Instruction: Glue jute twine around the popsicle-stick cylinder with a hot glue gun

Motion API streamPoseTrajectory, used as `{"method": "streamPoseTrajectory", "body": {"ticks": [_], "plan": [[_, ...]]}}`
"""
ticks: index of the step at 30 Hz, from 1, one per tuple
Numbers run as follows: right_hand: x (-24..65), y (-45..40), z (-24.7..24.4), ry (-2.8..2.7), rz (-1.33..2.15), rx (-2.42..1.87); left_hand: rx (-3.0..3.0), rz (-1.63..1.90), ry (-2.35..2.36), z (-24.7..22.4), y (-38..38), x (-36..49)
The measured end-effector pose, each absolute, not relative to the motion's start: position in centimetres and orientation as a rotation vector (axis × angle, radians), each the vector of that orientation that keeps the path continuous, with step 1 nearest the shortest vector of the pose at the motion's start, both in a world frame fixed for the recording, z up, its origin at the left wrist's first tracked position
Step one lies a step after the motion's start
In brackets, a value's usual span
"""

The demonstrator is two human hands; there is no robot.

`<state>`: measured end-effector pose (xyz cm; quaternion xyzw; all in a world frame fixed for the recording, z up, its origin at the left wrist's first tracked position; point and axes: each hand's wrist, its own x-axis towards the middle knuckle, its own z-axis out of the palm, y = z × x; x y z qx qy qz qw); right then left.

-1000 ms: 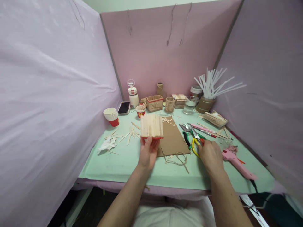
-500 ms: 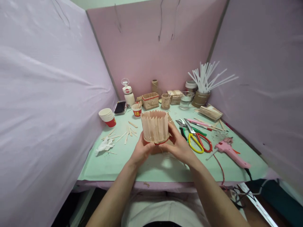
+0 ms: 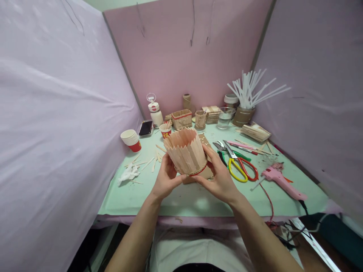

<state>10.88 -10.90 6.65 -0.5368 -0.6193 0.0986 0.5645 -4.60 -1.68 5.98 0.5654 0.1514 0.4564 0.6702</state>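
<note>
A round wooden-stick basket point(image 3: 186, 153) with a jagged top and a red-trimmed base is held above the table, tilted to the left. My left hand point(image 3: 167, 176) grips its lower left side, thumb under the base. On the lower right, my right hand point(image 3: 217, 175) grips it with the thumb near the other thumb. Part of the pinkish inside shows. Below and behind it lies a piece of brown cardboard point(image 3: 205, 140), partly hidden by the basket and hand.
Right of my hands lie yellow-and-red scissors point(image 3: 238, 170), green-handled pliers point(image 3: 222, 151) and a pink glue gun point(image 3: 283, 182). Paper cups point(image 3: 131, 140), loose sticks and tissue point(image 3: 129, 173) sit left. Along the back stand a bottle point(image 3: 155, 115), a rectangular basket point(image 3: 182, 120) and a water bowl point(image 3: 225, 119).
The basket has tipped to the left and its open top now shows more of the inside. Both hands have turned with it. The whole view has shifted slightly.
</note>
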Motion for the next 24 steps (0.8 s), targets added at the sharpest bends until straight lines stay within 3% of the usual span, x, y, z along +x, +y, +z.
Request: {"method": "streamPoseTrajectory", "body": {"ticks": [13, 24], "plan": [[10.5, -11.0, 6.2, -1.421, 0.214, -1.272, 1.281, 1.091, 0.397, 5.6, -2.4, -4.3], [11.5, -8.8, 4.5, -1.220, 0.573, -1.093, 1.412, 1.081, 0.637, 6.9, -2.7, -2.3]]}}
